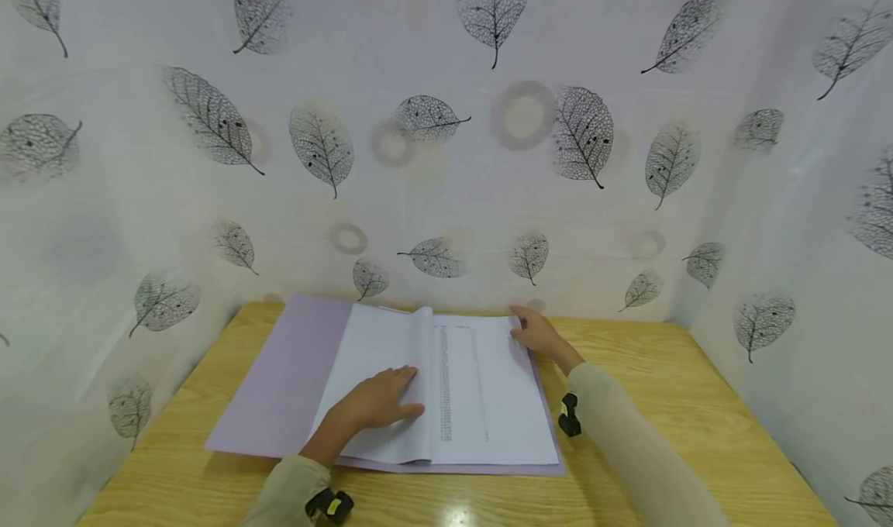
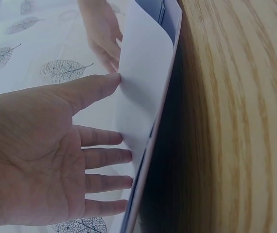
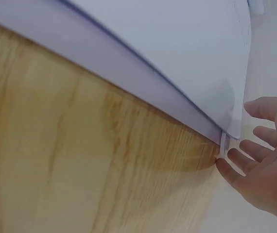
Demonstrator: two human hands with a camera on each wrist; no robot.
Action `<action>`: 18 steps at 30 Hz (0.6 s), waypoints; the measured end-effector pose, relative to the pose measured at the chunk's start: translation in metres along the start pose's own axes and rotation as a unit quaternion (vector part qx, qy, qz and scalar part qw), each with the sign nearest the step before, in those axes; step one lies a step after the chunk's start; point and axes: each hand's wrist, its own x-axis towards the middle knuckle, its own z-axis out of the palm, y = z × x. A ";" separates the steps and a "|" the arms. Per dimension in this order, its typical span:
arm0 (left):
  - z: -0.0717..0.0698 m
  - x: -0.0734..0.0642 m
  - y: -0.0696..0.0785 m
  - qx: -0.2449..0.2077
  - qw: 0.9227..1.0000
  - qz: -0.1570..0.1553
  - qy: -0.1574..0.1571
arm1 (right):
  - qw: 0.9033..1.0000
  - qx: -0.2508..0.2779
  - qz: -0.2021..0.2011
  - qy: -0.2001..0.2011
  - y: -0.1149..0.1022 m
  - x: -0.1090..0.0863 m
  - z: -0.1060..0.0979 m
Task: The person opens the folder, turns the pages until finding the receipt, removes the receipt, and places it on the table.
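A light purple folder (image 1: 279, 387) lies spread on the table with a stack of white printed sheets (image 1: 516, 403) inside. On its left part, turned sheets (image 1: 377, 341) curve up near the middle, beside a column of small print. My left hand (image 1: 373, 399) rests on these turned sheets, fingers straight and spread; in the left wrist view its fingertips (image 2: 124, 155) touch the paper. At the stack's upper right corner is my right hand (image 1: 543, 335), its fingers loosely bent. The right wrist view shows thumb and fingers apart beside the paper corner, with nothing gripped between them.
The wood-grain table (image 1: 628, 356) extends around the folder on both sides. Behind and beside it hangs a white curtain (image 1: 432, 194) printed with dark leaves. A black wrist device (image 1: 570, 415) sits at the right sleeve, and another (image 1: 329, 505) at the left.
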 end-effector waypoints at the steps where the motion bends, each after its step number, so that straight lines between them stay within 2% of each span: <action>1: 0.000 0.000 0.000 0.000 1.000 0.000 0.000 | 1.000 0.000 0.000 -0.002 -0.001 0.000 0.000; 11: 0.003 0.003 -0.002 0.002 1.000 -0.004 -0.003 | 1.000 -0.025 -0.010 0.004 -0.002 0.000 -0.001; 18: 0.004 0.004 -0.004 0.005 1.000 -0.003 -0.003 | 1.000 -0.020 0.008 0.003 -0.001 0.001 -0.001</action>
